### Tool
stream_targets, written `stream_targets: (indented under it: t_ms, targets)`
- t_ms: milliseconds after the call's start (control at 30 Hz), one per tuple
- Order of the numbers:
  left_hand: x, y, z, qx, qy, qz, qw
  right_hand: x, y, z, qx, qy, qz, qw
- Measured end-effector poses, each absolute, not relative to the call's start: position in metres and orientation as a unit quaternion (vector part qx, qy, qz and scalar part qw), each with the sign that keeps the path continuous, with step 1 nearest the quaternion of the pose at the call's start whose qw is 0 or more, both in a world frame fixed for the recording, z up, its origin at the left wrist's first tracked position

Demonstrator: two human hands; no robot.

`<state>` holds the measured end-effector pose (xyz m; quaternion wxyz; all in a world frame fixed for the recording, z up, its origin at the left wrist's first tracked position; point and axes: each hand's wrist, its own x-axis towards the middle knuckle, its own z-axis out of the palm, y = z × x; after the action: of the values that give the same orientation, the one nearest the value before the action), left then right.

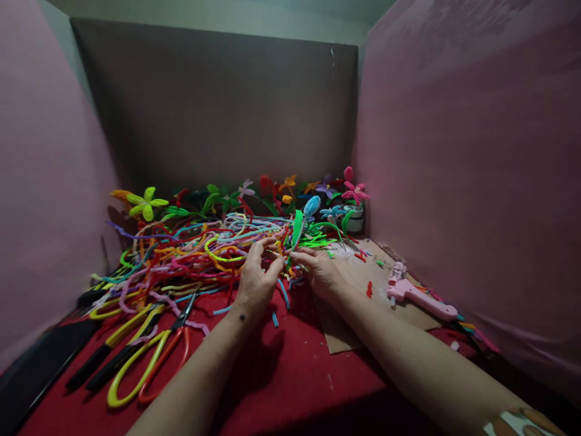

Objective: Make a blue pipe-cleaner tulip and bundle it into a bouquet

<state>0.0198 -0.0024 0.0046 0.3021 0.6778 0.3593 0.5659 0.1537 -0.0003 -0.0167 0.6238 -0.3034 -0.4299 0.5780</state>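
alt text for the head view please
Two bare hands, left and right, work at a green stem below a blue fuzzy bud, amid tangled colourful pipe cleaners, with scissors left and a pink glue gun right.

The desk wears a matt red cloth [299, 363]. Across its left half and far edge, the pipe cleaners [181, 257] look fuzzy and matt, as do the blue tulip [311, 206] and the lime-green flower [147, 204]. Toward the right edge, the cardboard sheet [338, 330] is flat, matt brown paperboard; the pink glue gun [424, 300] on it has a smooth plastic body. Near the left corner, the scissors [157, 363] combine shiny metal blades with 2 smooth plastic-looking handle loops, 1 yellow, 1 red.
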Motion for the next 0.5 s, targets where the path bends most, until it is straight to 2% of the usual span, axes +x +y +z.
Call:
stream_targets:
  t_ms: [233,500]
  targets:
    - [0.0194,-0.0081,-0.0016,0.793,0.291,0.535,0.033,0.1530,0.0001,-0.0170,-0.275,-0.440,0.582,0.626]
    - [0.0195,-0.0102,-0.0021,0.820,0.288,0.494,-0.009,0.1537,-0.0028,-0.0137,-0.285,-0.456,0.565,0.625]
